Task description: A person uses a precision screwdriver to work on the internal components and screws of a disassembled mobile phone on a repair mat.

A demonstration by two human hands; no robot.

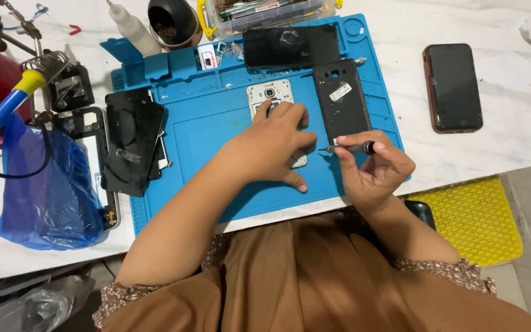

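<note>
Right hand (373, 169) grips a small screwdriver (351, 148), tip at the opened phone (275, 107) on the blue mat (216, 135). Left hand (278, 144) presses flat on it. Back cover (341, 101) already off, lying beside; screws apparently still in progress.

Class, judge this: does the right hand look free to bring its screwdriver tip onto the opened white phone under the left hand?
Probably yes: the right hand holds the screwdriver beside the white phone, though the left hand covers much.
</note>
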